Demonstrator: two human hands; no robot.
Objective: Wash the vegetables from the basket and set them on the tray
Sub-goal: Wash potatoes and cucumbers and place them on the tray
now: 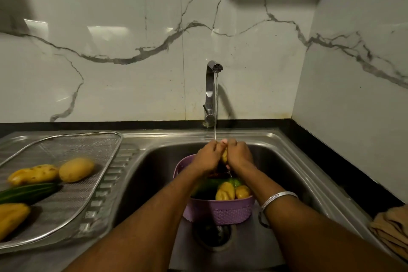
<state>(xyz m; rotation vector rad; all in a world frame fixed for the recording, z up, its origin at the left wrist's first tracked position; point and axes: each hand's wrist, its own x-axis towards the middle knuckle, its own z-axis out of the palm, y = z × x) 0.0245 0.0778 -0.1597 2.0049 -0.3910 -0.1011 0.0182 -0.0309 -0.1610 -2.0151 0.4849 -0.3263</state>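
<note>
Right now both hands meet at the centre of the frame, under the thin stream of water [216, 106] that falls from the tap [210, 93]. The left hand [207, 157] and the right hand [239, 154] have their fingers curled round a small yellowish potato [224, 155], of which only a sliver shows between the palms. The water lands just where the knuckles come together.

Directly below the hands, a purple basket [220, 211] stands in the steel sink [154, 172], above the drain [213, 234]. In the basket lie a green cucumber [212, 183] and two more yellow potatoes [225, 191] toward its right side, touching one another.

At the left of the frame a mesh tray [72, 146] rests on the ribbed draining board. On it lie two washed potatoes [76, 169] side by side near the middle, a dark green cucumber [28, 192] just below them, and another yellow vegetable [11, 216] at the lower left edge, cut off by the frame.

A silver bangle [278, 197] circles the right wrist. At the lower right edge a folded brown cloth [390, 227] lies on the dark counter beside the sink. White marble with grey veins fills the upper half of the frame behind the tap.
</note>
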